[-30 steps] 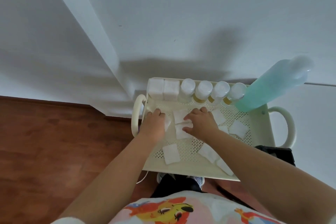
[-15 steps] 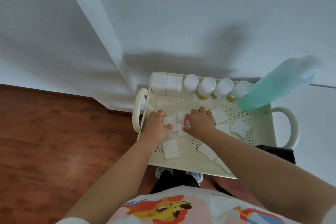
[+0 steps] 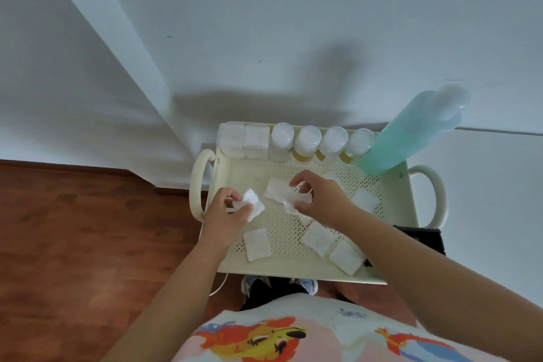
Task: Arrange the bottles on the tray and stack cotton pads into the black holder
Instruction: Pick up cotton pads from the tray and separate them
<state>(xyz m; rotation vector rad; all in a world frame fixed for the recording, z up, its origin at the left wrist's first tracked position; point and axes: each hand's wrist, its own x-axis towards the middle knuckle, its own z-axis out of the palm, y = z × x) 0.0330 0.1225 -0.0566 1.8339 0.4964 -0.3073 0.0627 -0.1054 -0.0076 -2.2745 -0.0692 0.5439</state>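
The left hand (image 3: 227, 211) pinched one pad (image 3: 252, 204); the right hand (image 3: 318, 200) was clamped on a few more pads (image 3: 282, 194) just above the tray (image 3: 395, 244), where others lay loose. Bottles (image 3: 320, 142) stood along the far rim. Gathering was underway; next, probably, merging both handfuls and carrying them to the holder (image 3: 423, 236), near the tray's right edge.

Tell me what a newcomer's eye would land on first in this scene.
First, the two hands over the middle of the cream perforated tray: the left hand pinches a white cotton pad, and the right hand holds more pads. Next, the tall turquoise bottle at the tray's far right corner, beside a row of small white-capped bottles along the far edge. Loose pads lie scattered on the tray's near side.
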